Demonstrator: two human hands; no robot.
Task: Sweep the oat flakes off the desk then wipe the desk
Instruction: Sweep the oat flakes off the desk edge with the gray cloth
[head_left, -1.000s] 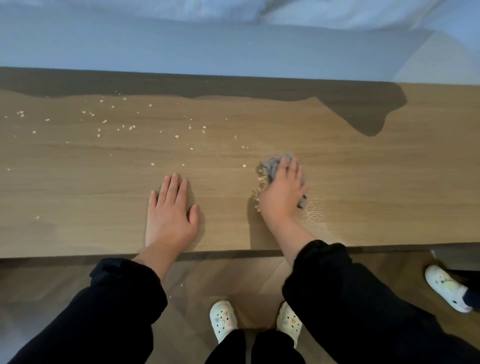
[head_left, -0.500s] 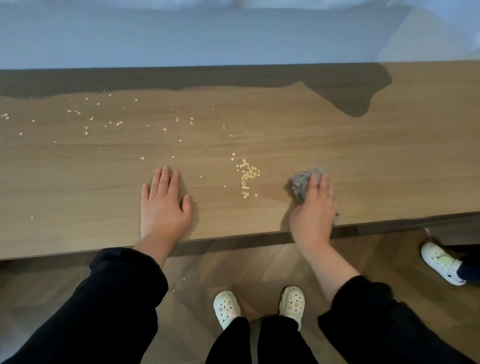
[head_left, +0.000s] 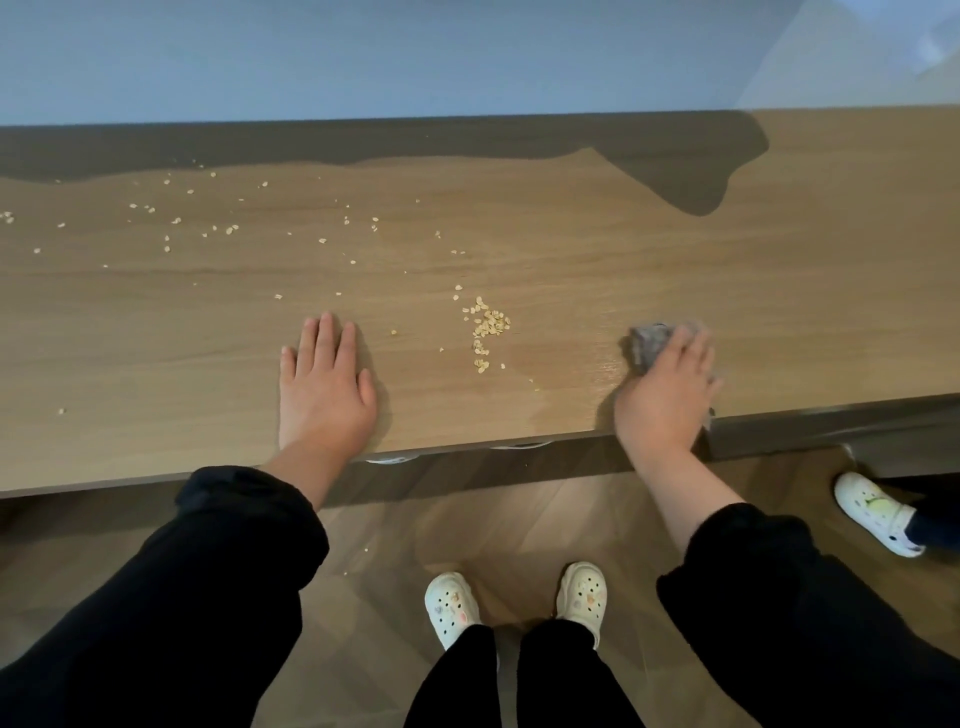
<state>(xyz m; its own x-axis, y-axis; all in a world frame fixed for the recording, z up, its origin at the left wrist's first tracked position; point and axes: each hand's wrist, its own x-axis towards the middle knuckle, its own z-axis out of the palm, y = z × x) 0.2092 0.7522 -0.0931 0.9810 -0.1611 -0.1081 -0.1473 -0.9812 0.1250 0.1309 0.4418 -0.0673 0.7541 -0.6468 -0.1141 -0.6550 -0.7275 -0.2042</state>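
Observation:
A wooden desk (head_left: 675, 270) runs across the view. Oat flakes lie scattered over its left half, and a small heap of flakes (head_left: 488, 327) sits near the front edge between my hands. My left hand (head_left: 324, 387) rests flat on the desk, fingers together, holding nothing. My right hand (head_left: 670, 395) presses a crumpled grey cloth (head_left: 647, 345) onto the desk close to the front edge, to the right of the heap. A damp streak shows on the wood between the heap and the cloth.
A pale blue wall (head_left: 415, 57) stands behind the desk and casts a dark shadow band along its back. Below the front edge are wooden floor, my white clogs (head_left: 452, 608), a few fallen flakes, and another person's white shoe (head_left: 878, 512) at right.
My right hand has slid the cloth to the right, away from the flakes it had gathered, leaving a small heap behind. The left hand has stayed flat in place.

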